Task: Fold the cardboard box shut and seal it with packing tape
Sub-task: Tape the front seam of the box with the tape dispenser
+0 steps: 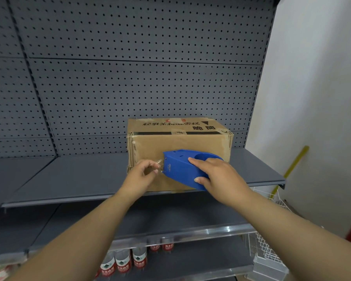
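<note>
I see the cardboard box (178, 151) sitting on the grey shelf (79, 175), its top flaps folded down with a dark gap along the seam. Just in front of the box, my right hand (217, 175) is wrapped around the blue tape dispenser (182, 169), thumb underneath, fingers on top. My left hand (142, 175) is at the dispenser's nose, left of it, fingertips pinching the clear tape end (159, 166) against the box's front face. Well below the box, bottles (124, 262) stand on a lower shelf.
</note>
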Demonstrator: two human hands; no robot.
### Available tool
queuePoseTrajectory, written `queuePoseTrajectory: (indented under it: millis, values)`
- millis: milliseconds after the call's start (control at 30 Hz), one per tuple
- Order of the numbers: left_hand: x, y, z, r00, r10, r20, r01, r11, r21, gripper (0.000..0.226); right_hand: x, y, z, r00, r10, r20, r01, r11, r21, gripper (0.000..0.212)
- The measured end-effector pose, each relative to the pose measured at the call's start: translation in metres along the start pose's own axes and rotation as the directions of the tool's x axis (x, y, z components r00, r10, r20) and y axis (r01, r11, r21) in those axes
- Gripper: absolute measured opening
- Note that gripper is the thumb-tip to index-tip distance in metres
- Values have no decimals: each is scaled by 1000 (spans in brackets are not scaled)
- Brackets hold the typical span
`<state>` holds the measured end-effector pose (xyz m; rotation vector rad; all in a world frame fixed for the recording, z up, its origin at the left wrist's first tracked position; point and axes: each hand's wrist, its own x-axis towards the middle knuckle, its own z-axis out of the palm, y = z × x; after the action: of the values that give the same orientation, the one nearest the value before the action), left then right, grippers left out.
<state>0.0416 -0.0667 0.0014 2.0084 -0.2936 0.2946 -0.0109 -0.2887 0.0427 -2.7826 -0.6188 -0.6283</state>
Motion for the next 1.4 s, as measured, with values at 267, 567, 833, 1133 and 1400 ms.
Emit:
queuePoseTrajectory:
  millis: [267,567,833,1133,1400]
  values:
    - [2,-6,-5,997,79,-13,-78,995,62,11,4,-4,-1,1000,4,23,-4,1000,-4,54]
    - [0,-8,-15,997,72,-34,-68,991,114,10,12,-14,0,999,-11,40,10,1000,6,54]
    - [4,-3,-17,981,110,-163,-50,941,335,15,12,-14,-5,999,-9,38,8,1000,17,55]
    - [3,4,-9,915,140,-378,-1,939,344,12,13,-17,-10,999,3,32,-4,999,50,55]
    - [7,7,-12,910,189,-368,-57,938,341,6,12,-16,-10,999,15,36,-17,998,63,55]
